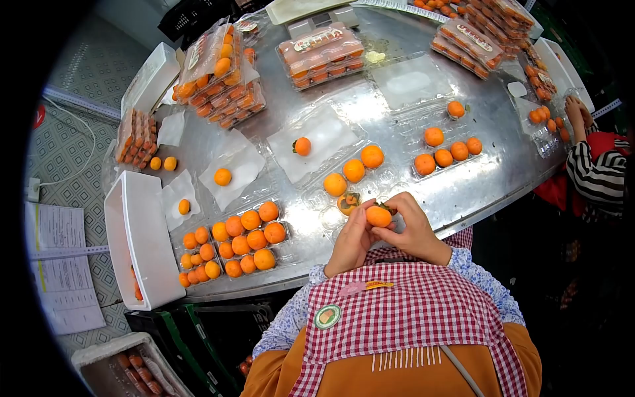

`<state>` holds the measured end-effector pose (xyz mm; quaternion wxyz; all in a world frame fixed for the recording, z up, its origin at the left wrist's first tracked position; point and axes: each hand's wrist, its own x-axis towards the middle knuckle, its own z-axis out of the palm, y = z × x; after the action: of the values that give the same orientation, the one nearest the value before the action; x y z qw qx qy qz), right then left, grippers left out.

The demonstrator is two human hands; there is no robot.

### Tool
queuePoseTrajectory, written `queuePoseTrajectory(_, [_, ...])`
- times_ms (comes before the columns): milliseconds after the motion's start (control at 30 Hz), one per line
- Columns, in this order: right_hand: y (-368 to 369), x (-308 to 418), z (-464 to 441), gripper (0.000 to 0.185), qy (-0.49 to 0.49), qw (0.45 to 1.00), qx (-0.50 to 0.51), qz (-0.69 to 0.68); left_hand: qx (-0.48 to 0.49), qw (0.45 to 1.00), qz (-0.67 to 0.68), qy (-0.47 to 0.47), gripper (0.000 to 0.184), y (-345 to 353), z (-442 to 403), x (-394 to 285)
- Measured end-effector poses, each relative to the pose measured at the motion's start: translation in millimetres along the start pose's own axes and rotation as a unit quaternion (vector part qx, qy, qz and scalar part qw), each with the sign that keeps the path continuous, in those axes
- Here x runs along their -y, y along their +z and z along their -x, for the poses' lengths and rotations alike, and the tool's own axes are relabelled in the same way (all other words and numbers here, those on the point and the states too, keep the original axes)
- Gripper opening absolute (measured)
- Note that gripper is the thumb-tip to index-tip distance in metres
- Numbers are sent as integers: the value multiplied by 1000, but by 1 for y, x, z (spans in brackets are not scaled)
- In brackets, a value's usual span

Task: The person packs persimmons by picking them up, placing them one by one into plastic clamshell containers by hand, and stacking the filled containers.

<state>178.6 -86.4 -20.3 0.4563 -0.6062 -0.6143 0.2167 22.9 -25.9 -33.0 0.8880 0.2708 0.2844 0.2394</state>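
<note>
Close to the table's front edge, both my hands are closed round one orange persimmon [378, 216], its green leafy cap partly covered by my fingers. My left hand [352, 241] grips it from the left and my right hand [415, 228] from the right. Just beyond lies another persimmon [347, 204] with its leafy cap showing. It sits at the near end of a clear plastic tray [380, 178], where three more persimmons [354, 171] form a slanting row. To the right, a second clear tray holds several persimmons [443, 157].
Filled clear packs [245, 241] stand at the left front beside a white foam box [149, 241]. Stacked closed packs [218, 79] line the back of the metal table [476, 188]. Single persimmons lie on white sheets [314, 135]. At right, another person's hand [577, 114] reaches in.
</note>
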Motion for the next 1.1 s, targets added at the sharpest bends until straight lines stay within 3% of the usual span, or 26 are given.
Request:
queuePoseTrajectory(367, [-3, 5, 0, 43, -27, 998, -55, 28, 55, 997, 47, -24, 47, -7, -2, 3])
queuePoseTrajectory(467, [-5, 8, -2, 42, -27, 996, -79, 42, -13, 1000, 1, 7, 41, -4, -1, 3])
queuePoseTrajectory(567, [-2, 5, -1, 42, -11, 996, -84, 14, -65, 985, -126, 96, 42, -2, -1, 4])
queuePoseTrajectory(667, [2, 0, 5, 41, 39, 997, -62, -14, -1, 973, -183, 140, 51, -3, 1, 4])
queuePoseTrajectory(867, [-3, 5, 3, 43, 55, 997, -36, -41, 8, 991, -114, 72, 60, 1, 5, 1])
queuePoseTrajectory(1100, [-3, 7, 4, 33, 77, 992, -35, -95, 3, 991, -104, 85, 66, 0, 3, 3])
